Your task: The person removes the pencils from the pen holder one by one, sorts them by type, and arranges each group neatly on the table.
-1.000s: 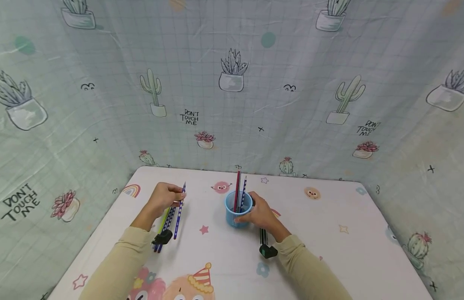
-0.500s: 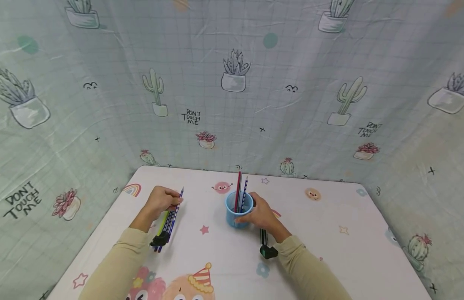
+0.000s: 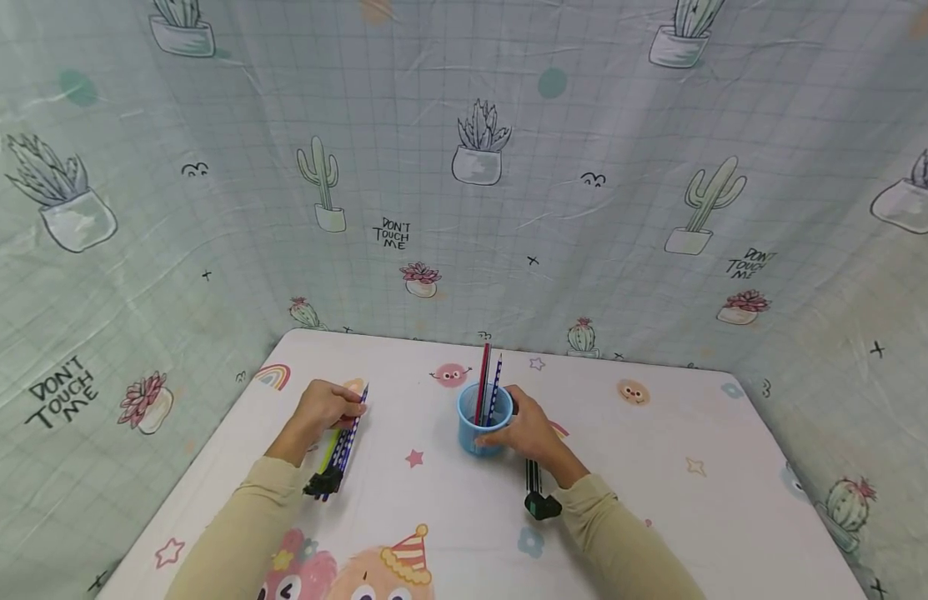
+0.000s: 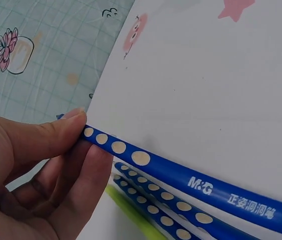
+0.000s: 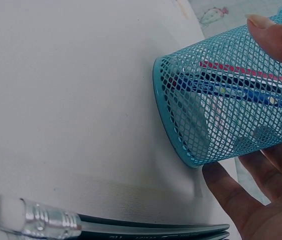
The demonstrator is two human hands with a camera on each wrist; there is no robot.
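Observation:
Between thumb and fingers, my left hand [image 3: 324, 407] pinches a blue pencil [image 4: 181, 174] near its tip; pale round dimples line its barrel. Beneath it lie two more dimpled blue pencils [image 4: 167, 189] and a yellow-green one [image 4: 135, 212], side by side on the table. My right hand [image 3: 534, 432] grips a light blue mesh pencil cup [image 5: 221, 135], thumb on one side and fingers on the other. Upright in the cup stand a red pencil [image 3: 482, 375], a dark one right beside it, and a blue dimpled pencil [image 3: 496, 387].
Dark pencils [image 3: 534, 475] with white erasers [image 5: 10, 212] lie on the table below my right wrist, partly hidden by the black wrist camera [image 3: 542, 505]. The white table [image 3: 448, 517] has printed cartoons. A patterned cloth [image 3: 433, 167] hangs behind it and at both sides.
My left hand has brought the blue pencil down and left, over the other blue pencils. The right hand keeps its grip on the cup. The head view has turned slightly.

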